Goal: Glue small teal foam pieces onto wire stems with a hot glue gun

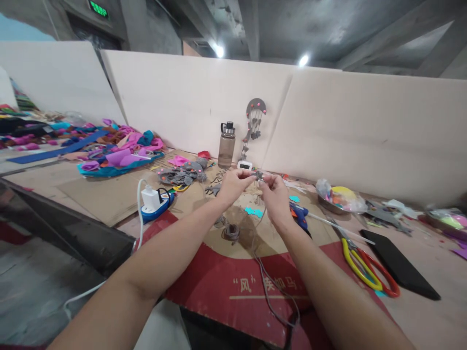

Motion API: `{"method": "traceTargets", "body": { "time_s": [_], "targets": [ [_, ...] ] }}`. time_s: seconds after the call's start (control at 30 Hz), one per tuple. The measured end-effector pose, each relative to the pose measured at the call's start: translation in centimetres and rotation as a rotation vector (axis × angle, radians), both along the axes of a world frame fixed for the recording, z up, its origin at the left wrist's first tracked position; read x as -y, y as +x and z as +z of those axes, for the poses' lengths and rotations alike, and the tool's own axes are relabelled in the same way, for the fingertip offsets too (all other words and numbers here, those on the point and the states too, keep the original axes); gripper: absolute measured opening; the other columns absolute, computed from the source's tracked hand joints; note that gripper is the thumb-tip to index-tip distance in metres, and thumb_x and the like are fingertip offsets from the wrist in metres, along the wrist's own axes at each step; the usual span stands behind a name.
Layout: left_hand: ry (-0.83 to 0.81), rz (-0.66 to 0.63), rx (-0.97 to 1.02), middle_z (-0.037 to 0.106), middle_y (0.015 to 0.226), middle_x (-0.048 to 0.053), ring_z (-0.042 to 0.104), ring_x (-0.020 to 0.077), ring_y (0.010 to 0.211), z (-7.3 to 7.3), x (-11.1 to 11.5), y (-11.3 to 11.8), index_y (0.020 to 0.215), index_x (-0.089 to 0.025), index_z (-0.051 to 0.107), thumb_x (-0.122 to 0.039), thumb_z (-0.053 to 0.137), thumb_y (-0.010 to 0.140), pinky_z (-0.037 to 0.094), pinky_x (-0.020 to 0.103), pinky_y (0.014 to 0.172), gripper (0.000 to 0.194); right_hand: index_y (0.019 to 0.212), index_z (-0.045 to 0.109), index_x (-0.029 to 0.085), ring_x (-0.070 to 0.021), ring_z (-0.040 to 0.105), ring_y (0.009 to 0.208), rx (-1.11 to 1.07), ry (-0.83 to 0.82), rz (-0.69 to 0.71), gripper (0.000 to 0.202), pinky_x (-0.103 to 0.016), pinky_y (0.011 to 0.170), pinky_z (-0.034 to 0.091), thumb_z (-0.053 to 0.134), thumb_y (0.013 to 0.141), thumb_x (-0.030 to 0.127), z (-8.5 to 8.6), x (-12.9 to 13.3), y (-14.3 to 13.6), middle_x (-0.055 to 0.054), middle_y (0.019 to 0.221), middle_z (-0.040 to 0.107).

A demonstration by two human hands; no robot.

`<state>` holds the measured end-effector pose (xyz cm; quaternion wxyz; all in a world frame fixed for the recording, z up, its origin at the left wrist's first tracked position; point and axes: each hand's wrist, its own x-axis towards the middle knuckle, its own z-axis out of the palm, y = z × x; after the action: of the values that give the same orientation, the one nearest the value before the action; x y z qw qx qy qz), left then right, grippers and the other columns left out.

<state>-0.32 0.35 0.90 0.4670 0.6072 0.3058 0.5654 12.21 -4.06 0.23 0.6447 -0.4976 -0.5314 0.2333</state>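
Note:
Between my two hands, above the cardboard mat (215, 250), is a small dark grey piece (258, 175). My left hand (236, 184) pinches its left side with thumb and forefinger. On the other side, my right hand (274, 194) has closed fingertips on the same piece. A thin grey cord (256, 253) hangs below my right hand and loops down over the red front of the mat. Coiled grey cord (231, 232) lies below my hands, near turquoise cut-outs (254, 212).
Yellow-and-red scissors (359, 265) and a black phone-like slab (401, 265) lie right. A blue glue gun (299, 214) is beside my right wrist. Left are a blue power strip (156, 208) and grey felt pieces (178, 175). A bottle (226, 148) stands behind.

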Motion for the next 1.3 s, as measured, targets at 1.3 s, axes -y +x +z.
{"method": "traceTargets", "body": {
  "time_s": [1.3],
  "targets": [
    [-0.124,-0.287,0.114,0.056,0.062,-0.001,0.047,0.0055,0.054,0.3,1.0,0.8,0.078,-0.01,0.066,-0.023,0.073,0.072,0.038,0.021,0.054,0.016,0.078,0.058,0.018,-0.0145,0.044,0.066,0.423,0.076,-0.312,0.014,-0.028,0.066,0.036,0.057,0.081,0.031,1.1,1.5,1.2,0.0,0.069,0.053]
  ]
}}
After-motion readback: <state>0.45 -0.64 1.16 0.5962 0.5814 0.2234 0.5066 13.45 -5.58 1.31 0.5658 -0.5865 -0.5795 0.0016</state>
